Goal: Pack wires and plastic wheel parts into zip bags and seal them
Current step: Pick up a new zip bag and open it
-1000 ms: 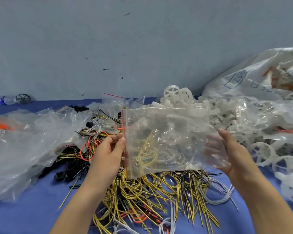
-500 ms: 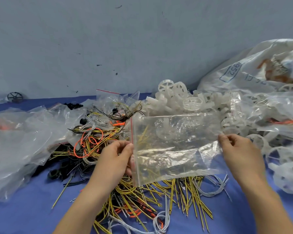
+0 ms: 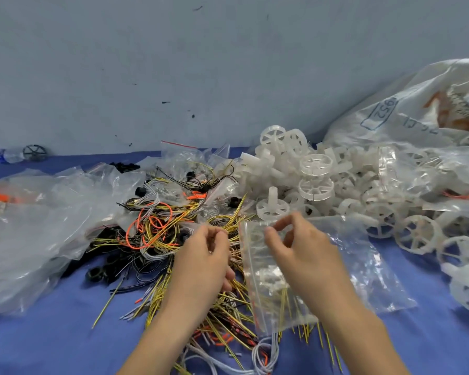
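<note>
Both hands have come in toward the middle since half a second ago; zip bag [image 3: 363, 269] has dropped from being held stretched between them to lying low over the wires, red-striped mouth edge at its left.

Largest first: blue table cover [image 3: 38, 345] carries everything. Big printed sack [image 3: 406, 112] sits far right against the wall. Crumpled clear plastic sheeting [image 3: 33, 239] fills the left side. White plastic wheel parts [image 3: 316, 165] are heaped centre-right, just behind the bag. Yellow, orange, black and white wires [image 3: 157, 228] are tangled in the centre, running under both forearms.

Right hand [image 3: 303, 253] is over the bag's upper left corner, thumb and forefinger pinching at it. Left hand [image 3: 203, 253] hovers just left of the bag above the wires, fingers curled; cannot tell if it holds anything.
</note>
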